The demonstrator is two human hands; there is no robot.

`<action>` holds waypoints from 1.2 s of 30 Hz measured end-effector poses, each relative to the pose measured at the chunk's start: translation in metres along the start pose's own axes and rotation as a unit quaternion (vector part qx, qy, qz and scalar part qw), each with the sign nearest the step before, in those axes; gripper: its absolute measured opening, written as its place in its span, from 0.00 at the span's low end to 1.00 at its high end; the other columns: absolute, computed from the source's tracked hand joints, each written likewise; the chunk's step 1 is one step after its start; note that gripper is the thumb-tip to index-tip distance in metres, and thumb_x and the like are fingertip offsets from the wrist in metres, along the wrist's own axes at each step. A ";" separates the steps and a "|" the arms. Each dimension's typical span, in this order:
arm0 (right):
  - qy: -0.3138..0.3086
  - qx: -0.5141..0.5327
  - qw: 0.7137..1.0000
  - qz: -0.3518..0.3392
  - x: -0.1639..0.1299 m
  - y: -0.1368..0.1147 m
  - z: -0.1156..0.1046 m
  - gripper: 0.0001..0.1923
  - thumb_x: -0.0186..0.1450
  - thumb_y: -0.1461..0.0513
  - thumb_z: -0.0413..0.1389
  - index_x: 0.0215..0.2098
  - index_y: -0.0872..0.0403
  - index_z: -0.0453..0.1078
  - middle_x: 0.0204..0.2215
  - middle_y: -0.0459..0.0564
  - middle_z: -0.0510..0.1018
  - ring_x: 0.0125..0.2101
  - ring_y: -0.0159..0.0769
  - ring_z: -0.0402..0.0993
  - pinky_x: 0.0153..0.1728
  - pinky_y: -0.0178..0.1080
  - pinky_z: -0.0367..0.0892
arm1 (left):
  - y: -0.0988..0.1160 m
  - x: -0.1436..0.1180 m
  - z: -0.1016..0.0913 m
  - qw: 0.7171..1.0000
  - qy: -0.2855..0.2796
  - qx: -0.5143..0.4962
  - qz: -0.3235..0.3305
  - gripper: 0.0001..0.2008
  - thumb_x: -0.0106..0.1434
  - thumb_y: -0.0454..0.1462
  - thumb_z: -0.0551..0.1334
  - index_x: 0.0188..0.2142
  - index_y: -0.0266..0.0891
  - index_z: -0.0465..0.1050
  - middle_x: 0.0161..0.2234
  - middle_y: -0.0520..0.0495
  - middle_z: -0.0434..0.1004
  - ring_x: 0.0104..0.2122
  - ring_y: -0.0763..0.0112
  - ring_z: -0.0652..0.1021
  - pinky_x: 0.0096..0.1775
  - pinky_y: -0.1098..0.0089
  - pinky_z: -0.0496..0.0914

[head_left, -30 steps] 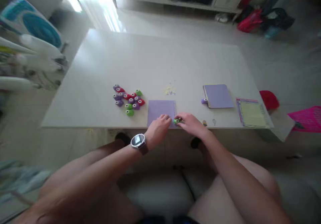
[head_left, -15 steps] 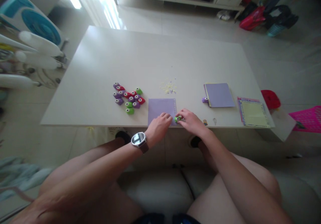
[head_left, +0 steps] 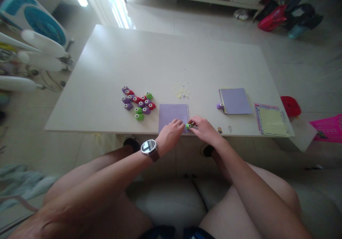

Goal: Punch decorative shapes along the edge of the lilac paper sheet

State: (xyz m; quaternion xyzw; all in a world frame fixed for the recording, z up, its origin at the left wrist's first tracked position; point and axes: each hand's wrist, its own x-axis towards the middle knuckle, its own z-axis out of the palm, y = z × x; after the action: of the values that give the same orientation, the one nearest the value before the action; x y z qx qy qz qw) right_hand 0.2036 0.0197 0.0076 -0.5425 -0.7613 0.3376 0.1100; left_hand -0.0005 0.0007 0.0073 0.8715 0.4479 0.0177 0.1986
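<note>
A purple sheet of paper lies at the table's front edge, with a row of small punched marks down its right side. My left hand rests on its lower right part, fingers together, holding it. In my right hand is a green paper punch with an eye-like button, pinched at the sheet's right edge near the bottom. Whether the paper sits inside its slot cannot be made out. Yellow and purple paper bits are scattered beyond the sheet.
Several purple, red and green punches cluster left of the sheet. On the right are a purple paper stack, a purple punch, a bordered yellow sheet and two small stickers. The white table ends before my knees.
The view has shifted slightly. Both hands keep nearly the same place, with the green punch still at the sheet's right edge.
</note>
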 end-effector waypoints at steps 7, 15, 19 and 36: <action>0.015 0.026 0.999 0.041 0.000 0.000 -0.006 0.14 0.60 0.68 0.63 0.44 0.53 0.74 0.44 0.50 0.79 0.40 0.36 0.74 0.45 0.38 0.68 | 0.000 0.000 0.000 1.000 -0.003 0.000 0.000 0.09 0.71 0.29 0.55 0.47 0.41 0.68 0.51 0.43 0.73 0.50 0.62 0.74 0.35 0.67 0.75; 0.009 0.144 0.967 0.209 0.008 0.010 -0.006 0.15 0.63 0.54 0.66 0.41 0.54 0.71 0.35 0.49 0.78 0.33 0.34 0.73 0.35 0.36 0.68 | 0.001 0.001 -0.002 1.000 -0.010 0.002 -0.004 0.10 0.71 0.29 0.54 0.48 0.41 0.68 0.50 0.43 0.74 0.50 0.61 0.74 0.36 0.66 0.75; 0.011 0.145 0.965 0.219 0.009 0.013 0.002 0.15 0.61 0.57 0.68 0.40 0.54 0.71 0.33 0.47 0.77 0.31 0.32 0.72 0.33 0.35 0.67 | 0.001 0.001 -0.002 1.000 -0.008 -0.002 -0.001 0.10 0.70 0.28 0.54 0.47 0.41 0.69 0.50 0.43 0.74 0.50 0.61 0.75 0.36 0.66 0.74; 0.031 0.078 0.970 0.229 0.017 0.002 0.001 0.15 0.56 0.60 0.70 0.32 0.53 0.68 0.28 0.44 0.77 0.29 0.31 0.72 0.31 0.33 0.63 | 0.003 0.015 -0.010 0.994 0.057 -0.085 -0.029 0.06 0.68 0.36 0.60 0.43 0.39 0.74 0.44 0.42 0.79 0.47 0.59 0.76 0.47 0.62 0.71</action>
State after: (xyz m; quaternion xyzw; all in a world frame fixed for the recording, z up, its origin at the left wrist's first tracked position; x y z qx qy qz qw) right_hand 0.1977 0.0349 0.0021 -0.7020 -0.5847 0.3953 0.0953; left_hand 0.0090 0.0144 0.0154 0.8357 0.4806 0.1000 0.2464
